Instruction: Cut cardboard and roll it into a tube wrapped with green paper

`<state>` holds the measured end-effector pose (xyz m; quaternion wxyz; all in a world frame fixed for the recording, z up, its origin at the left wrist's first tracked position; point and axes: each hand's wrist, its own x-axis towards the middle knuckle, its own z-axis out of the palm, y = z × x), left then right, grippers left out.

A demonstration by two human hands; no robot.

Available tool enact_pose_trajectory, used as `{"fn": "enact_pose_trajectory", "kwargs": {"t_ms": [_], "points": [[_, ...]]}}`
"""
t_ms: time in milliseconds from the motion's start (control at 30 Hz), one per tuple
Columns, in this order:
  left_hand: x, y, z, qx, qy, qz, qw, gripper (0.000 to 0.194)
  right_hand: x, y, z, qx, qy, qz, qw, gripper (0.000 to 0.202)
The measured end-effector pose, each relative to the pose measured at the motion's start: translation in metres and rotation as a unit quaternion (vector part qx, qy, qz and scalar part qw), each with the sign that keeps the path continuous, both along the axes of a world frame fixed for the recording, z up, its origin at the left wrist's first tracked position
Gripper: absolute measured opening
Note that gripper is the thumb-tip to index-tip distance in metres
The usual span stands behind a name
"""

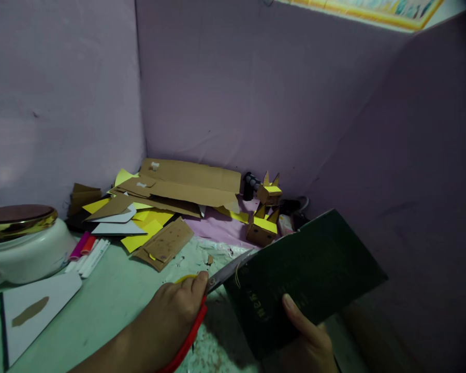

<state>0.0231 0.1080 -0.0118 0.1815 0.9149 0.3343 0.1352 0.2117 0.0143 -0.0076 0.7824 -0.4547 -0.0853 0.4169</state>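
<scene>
Lilac walls (217, 93) rise behind a pale green worktop (128, 287). Above its near side, the left hand (178, 305) has its fingers wrapped around the red-and-yellow handles of the scissors (222, 276), whose visible blade runs along the upper left edge of a dark green card (310, 274). Pinching that card from below is the right hand (308, 331), thumb flat on its face, the other fingers mostly hidden behind. Just beyond the card stand two small eared cardboard boxes with yellow tops (261, 235). Left of them lie brown cardboard pieces (190, 181) and yellow sheets (149, 230); farther left, markers (89, 254) rest beside a white pot (31, 254), with a white folded piece (42, 316) nearer.
</scene>
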Motion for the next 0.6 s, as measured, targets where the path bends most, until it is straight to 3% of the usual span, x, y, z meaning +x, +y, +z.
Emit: {"fn": "enact_pose_trajectory", "kwargs": {"t_ms": [133, 333, 433, 533, 600], "points": [[0.001, 0.000, 0.004, -0.011, 0.044, -0.007, 0.999, 0.053, 0.001, 0.001, -0.004, -0.003, 0.003, -0.002, 1.000, 0.045], [0.006, -0.001, -0.005, -0.085, -0.045, -0.020, 0.995, 0.033, 0.003, 0.002, -0.001, -0.019, 0.013, -0.004, 1.000, 0.046], [0.007, 0.006, -0.003, -0.089, -0.140, 0.041, 0.985, 0.020, 0.004, 0.002, 0.004, -0.044, 0.027, 0.016, 0.999, 0.052], [0.003, 0.019, 0.007, -0.083, -0.222, 0.138, 0.962, 0.025, 0.003, 0.002, 0.006, -0.037, 0.030, 0.028, 0.998, 0.053], [0.000, 0.026, 0.014, -0.138, -0.243, 0.164, 0.946, 0.029, 0.001, 0.000, 0.004, -0.032, 0.032, 0.038, 0.998, 0.054]]}}
